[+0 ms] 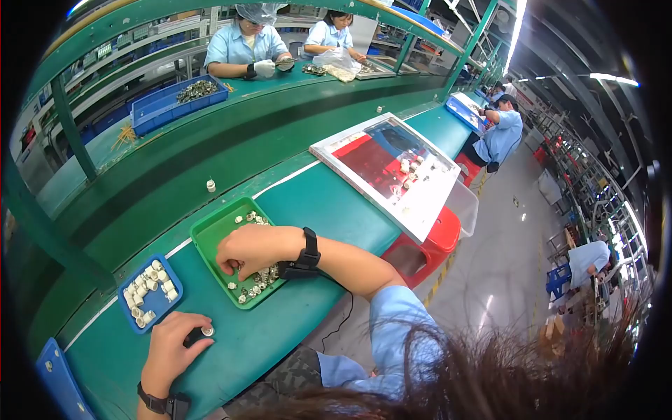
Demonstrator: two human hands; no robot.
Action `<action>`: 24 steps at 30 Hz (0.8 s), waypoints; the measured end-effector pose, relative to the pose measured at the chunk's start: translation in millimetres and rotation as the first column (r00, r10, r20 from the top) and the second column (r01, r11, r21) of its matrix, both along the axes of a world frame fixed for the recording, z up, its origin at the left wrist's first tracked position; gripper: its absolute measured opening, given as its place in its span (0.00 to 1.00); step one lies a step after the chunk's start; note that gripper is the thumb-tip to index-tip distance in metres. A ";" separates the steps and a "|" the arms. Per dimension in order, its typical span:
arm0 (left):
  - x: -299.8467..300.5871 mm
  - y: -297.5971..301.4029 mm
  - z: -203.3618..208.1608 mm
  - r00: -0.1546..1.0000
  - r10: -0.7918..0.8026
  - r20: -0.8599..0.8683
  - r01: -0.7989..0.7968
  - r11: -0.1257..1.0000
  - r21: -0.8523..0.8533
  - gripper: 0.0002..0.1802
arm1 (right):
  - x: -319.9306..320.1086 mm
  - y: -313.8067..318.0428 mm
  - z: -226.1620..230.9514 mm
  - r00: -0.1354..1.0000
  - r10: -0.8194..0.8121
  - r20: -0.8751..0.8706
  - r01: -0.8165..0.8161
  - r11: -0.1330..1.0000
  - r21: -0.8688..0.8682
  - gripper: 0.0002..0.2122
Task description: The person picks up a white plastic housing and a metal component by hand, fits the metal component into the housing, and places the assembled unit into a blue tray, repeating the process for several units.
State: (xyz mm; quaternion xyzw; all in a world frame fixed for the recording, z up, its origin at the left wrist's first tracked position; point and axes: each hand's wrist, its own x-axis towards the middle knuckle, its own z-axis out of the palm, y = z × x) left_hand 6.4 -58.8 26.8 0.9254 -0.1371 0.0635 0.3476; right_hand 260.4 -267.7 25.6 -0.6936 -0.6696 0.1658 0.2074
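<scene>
My left hand [171,346] rests on the green table at the near left. Its thumb and index finger are closed around a small white cylindrical socket [208,330], which has a darker inside. My right hand [255,248] reaches down into a green tray [208,241], fingers curled among small metal-and-white parts [264,278]. Whatever those fingertips pinch is too small and covered to make out. Left of the green tray sits a small blue tray [158,304] with several white cylindrical sockets [145,285] in it.
A white-framed panel [427,225] bearing loose white pieces lies farther right, above a red stool [442,227]. One white piece [211,185] stands on the green ledge behind. Across it, two people work beside a blue bin [157,115]. A blue tray [59,378] is at the left edge.
</scene>
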 end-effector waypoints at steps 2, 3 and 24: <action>0.6 0.3 3.7 1.000 -0.005 -0.018 0.005 1.000 -0.009 0.13 | -0.9 0.6 -1.2 0.999 -0.024 -0.029 0.024 1.000 -0.010 0.08; -0.3 3.2 0.7 1.000 0.005 -0.022 -0.005 1.000 -0.001 0.13 | -0.4 0.7 -1.3 0.999 -0.024 -0.026 0.024 1.000 -0.009 0.08; -0.6 -4.0 -5.5 0.999 0.052 0.004 -0.051 0.983 -0.175 0.18 | 0.0 -7.9 25.6 0.970 -0.061 -0.235 0.096 0.986 0.138 0.12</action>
